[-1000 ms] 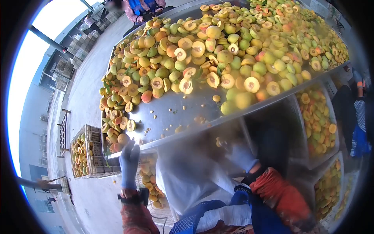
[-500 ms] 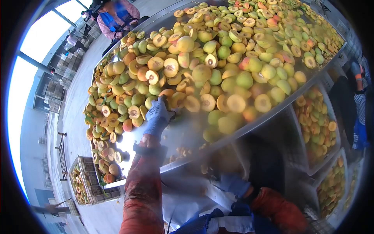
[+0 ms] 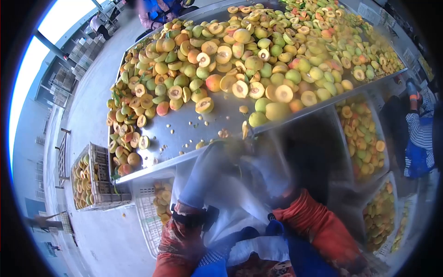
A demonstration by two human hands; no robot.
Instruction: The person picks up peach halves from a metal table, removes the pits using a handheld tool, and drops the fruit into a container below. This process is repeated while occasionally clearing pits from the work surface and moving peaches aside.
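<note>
Both of my hands wear light grey-blue gloves and are blurred by motion. My left hand [image 3: 203, 173] and my right hand [image 3: 267, 168] come together at the front edge of the metal table [image 3: 180, 134]. Their fingertips are smeared, so whatever lies between them cannot be made out. Just beyond the fingers, a peach piece [image 3: 245, 129] shows edge-on. A cut peach half [image 3: 204, 105] lies face up on the bare metal, near a whole-looking red-yellow peach [image 3: 213, 83]. Behind these is a large heap of halved peaches [image 3: 277, 51], some with brown pit hollows showing.
Crates of peaches stand at the left corner [image 3: 94, 184], below the table [image 3: 146, 217] and to the right [image 3: 362, 138]. Small bits [image 3: 200, 123] litter the metal. One person [image 3: 159, 11] sits across the table; another [image 3: 420, 129] is at the right.
My left hand has drawn back from the peach heap to the table's front edge, beside my right hand. My right hand has risen slightly. The camera view has shifted.
</note>
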